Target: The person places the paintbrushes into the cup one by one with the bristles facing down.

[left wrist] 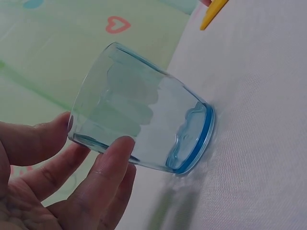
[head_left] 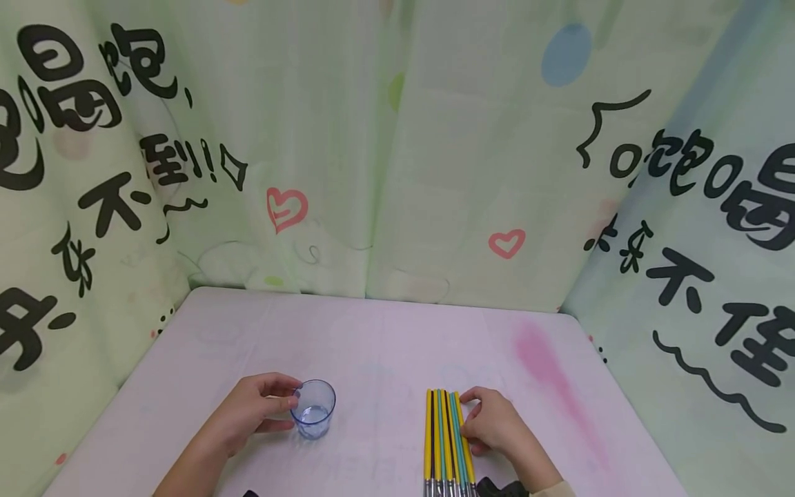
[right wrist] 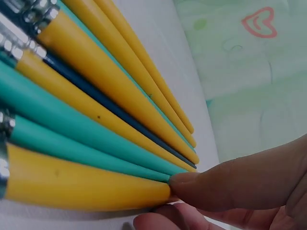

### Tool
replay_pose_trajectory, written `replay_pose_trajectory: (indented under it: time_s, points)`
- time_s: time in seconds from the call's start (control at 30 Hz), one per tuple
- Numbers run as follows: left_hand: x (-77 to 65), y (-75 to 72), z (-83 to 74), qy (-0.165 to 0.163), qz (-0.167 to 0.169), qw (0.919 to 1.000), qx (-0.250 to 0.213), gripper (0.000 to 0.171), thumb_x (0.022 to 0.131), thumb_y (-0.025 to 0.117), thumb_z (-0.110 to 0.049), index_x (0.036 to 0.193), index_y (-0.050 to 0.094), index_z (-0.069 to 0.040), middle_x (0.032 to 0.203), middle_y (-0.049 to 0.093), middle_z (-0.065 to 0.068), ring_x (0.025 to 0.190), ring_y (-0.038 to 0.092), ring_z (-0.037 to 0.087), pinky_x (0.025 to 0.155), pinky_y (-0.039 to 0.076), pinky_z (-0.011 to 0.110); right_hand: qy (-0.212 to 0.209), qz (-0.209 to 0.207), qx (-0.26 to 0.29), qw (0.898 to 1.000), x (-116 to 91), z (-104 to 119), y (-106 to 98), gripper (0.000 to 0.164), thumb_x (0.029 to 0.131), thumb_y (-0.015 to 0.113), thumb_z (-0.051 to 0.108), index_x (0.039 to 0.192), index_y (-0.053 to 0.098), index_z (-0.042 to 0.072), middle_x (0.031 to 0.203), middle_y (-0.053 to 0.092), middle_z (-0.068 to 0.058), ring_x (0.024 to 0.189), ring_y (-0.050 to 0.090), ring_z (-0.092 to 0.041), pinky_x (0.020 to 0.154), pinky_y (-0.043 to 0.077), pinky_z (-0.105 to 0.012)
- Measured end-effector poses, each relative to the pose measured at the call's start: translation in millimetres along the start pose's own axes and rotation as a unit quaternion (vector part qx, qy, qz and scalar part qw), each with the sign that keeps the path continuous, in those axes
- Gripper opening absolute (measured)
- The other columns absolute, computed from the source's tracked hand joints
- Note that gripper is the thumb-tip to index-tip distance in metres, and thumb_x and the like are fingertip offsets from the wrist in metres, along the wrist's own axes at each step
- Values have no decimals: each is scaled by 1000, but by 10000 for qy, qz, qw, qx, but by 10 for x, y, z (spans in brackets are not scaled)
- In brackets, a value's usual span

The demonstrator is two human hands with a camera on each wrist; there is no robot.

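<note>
My left hand [head_left: 263, 411] holds a clear bluish drinking glass [head_left: 313, 411] by its side and rim. The glass stands upright on the table, its thick blue base [left wrist: 196, 143] showing in the left wrist view. On the right, a row of paintbrushes [head_left: 442, 435] lies side by side, handles away from me and silver ferrules toward me. Their handles are yellow, teal and dark. My right hand [head_left: 493, 421] pinches the handle end of the rightmost yellow paintbrush [right wrist: 86, 179] between thumb and fingers. The bristles are out of view.
A pale pinkish-white cloth covers the table [head_left: 373, 352], with a bright pink streak [head_left: 553, 373] at right. Light green curtains [head_left: 397, 172] with black writing and red hearts hang behind and along both sides. A black object [head_left: 502, 489] shows beside the right wrist.
</note>
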State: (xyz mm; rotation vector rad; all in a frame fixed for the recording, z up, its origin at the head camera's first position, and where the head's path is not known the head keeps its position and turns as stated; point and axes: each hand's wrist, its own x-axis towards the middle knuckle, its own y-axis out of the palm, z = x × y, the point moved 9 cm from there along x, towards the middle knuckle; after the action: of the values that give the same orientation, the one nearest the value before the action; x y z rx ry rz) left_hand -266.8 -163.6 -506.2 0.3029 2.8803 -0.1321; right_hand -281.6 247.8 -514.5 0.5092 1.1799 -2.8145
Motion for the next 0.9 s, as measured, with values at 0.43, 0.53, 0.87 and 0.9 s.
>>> replay_pose_trajectory:
  time_s: [0.43, 0.53, 0.87, 0.9]
  points:
    - [-1, 2, -2, -38, -39, 10000, -22, 40, 99, 75, -2, 135, 63, 10, 121, 71, 17, 98, 72, 19, 83, 70, 43, -62, -188, -465, 9987, 7, 50, 6, 49, 79, 83, 0, 125, 66, 4, 81, 63, -10, 50, 63, -18, 44, 55, -25]
    - [-4, 6, -8, -32, -33, 10000, -27, 41, 98, 75, -2, 135, 63, 11, 121, 71, 17, 99, 72, 20, 83, 70, 43, -34, -91, -368, 9993, 13, 39, 4, 49, 81, 82, 0, 126, 66, 4, 81, 64, -10, 50, 62, -19, 45, 55, -25]
    - [-23, 19, -23, -62, -46, 10000, -33, 40, 99, 73, 0, 135, 62, 12, 119, 71, 16, 98, 72, 20, 82, 70, 42, -14, 131, 523, 9985, 29, -28, 1, 52, 83, 80, -5, 132, 65, 3, 86, 64, -12, 57, 64, -20, 47, 59, -30]
    - [-22, 18, -24, -79, -77, 9999, -23, 40, 99, 73, 0, 135, 62, 11, 119, 71, 16, 97, 72, 20, 82, 70, 42, -36, 128, 556, 9984, 36, -31, -3, 53, 84, 80, -5, 133, 64, 3, 86, 64, -12, 58, 64, -20, 48, 59, -30]
